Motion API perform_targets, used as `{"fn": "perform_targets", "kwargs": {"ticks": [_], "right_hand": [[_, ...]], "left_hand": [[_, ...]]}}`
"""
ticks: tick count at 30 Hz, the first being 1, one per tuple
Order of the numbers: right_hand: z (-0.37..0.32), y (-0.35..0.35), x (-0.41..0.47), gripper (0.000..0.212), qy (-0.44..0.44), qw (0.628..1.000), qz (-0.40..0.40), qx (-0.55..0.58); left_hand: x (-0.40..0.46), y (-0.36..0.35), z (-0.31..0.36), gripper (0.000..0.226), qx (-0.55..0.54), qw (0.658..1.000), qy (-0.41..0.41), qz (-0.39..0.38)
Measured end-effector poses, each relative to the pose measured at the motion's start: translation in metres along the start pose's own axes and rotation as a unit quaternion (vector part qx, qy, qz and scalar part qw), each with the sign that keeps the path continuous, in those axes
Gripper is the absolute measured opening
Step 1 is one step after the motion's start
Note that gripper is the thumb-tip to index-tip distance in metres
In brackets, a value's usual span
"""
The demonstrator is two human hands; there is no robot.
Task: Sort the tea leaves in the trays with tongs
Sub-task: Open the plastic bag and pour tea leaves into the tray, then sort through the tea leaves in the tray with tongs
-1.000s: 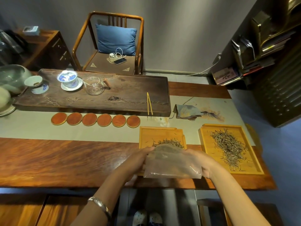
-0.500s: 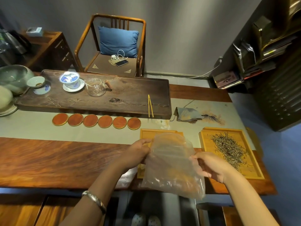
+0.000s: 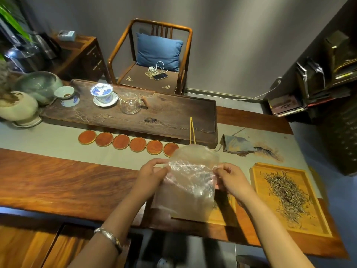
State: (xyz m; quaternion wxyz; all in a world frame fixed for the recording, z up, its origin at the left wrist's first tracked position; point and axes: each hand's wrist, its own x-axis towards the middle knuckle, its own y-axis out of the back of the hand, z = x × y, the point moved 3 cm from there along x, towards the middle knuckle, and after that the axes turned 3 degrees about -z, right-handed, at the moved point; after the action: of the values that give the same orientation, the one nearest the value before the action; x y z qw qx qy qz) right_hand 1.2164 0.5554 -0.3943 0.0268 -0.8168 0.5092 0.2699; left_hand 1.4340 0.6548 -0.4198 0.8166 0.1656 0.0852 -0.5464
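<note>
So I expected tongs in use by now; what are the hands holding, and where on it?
Not the tongs. Both hands grip a clear plastic bag: left hand pinches its left edge, right hand its right edge, near the top.

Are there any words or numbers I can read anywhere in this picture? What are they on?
No words or numbers can be read.
Reddish book on the right shelf: dark marks on the cover, too blurred to read.
Small box on the side cabinet: a printed pattern, too small to read.
Seat pad on the chair: gold corner patterns, not letters.
Plastic bag held by both hands: no print visible.
</note>
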Motion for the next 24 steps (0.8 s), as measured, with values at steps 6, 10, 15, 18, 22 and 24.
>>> {"fn": "perform_targets", "kwargs": {"ticks": [6,10,15,18,22,24], "right_hand": [[-0.018,-0.079,0.047,0.017,0.068,0.994,-0.021,-0.077],[0.0,-0.128,0.075,0.013,0.073,0.989,-0.04,-0.125],[0.035,-0.17,0.101,0.024,0.059,0.96,-0.025,-0.273],[0.046,-0.18,0.108,0.013,0.034,0.944,-0.002,-0.328],[0.05,-0.182,0.113,0.034,0.026,0.922,0.032,-0.384],[0.043,-0.174,0.114,0.03,0.063,0.912,0.064,-0.401]], "left_hand": [[0.005,0.071,-0.028,0.031,-0.046,0.994,0.012,0.095],[0.013,0.099,-0.068,0.035,-0.064,0.984,0.023,0.162],[0.03,0.111,-0.124,0.046,0.069,0.975,0.074,0.197],[0.037,0.108,-0.141,0.049,0.227,0.954,0.045,0.19],[0.039,0.083,-0.142,0.051,0.449,0.876,-0.001,0.179],[0.04,0.06,-0.142,0.053,0.482,0.867,-0.042,0.121]]}}
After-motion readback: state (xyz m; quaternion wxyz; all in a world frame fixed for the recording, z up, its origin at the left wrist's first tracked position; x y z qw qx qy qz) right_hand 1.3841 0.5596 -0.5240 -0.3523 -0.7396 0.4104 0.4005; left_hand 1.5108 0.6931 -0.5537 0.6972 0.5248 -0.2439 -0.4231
